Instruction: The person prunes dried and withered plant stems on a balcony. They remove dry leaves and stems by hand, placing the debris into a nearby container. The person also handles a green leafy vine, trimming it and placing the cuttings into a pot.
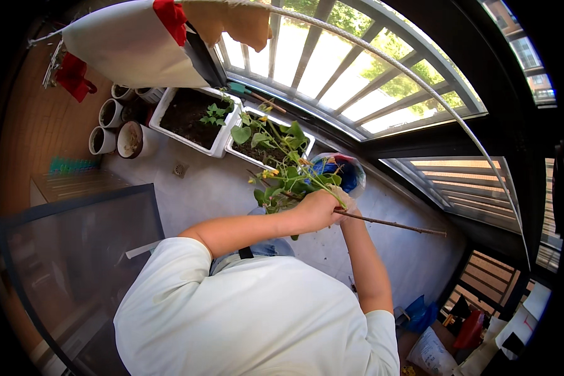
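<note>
Both of my hands are together in front of my body, on a leafy green vine (288,178) with small yellow flowers. My left hand (318,210) is closed around its stems and a thin brown stick (395,223), which runs out to the right. Right beside it, my right hand (348,199) is closed at the stems, its fingers partly hidden and blurred. Leaves hang over a white planter box (306,148) of soil. Just beyond my hands stands a round container lined with a blue bag (323,167).
A larger white planter (218,148) with soil and a small plant stands to the left, near several round pots (131,139). A dark-framed screen panel (81,250) is at left. Barred windows (357,69) line the far side. Bags (429,351) lie at lower right.
</note>
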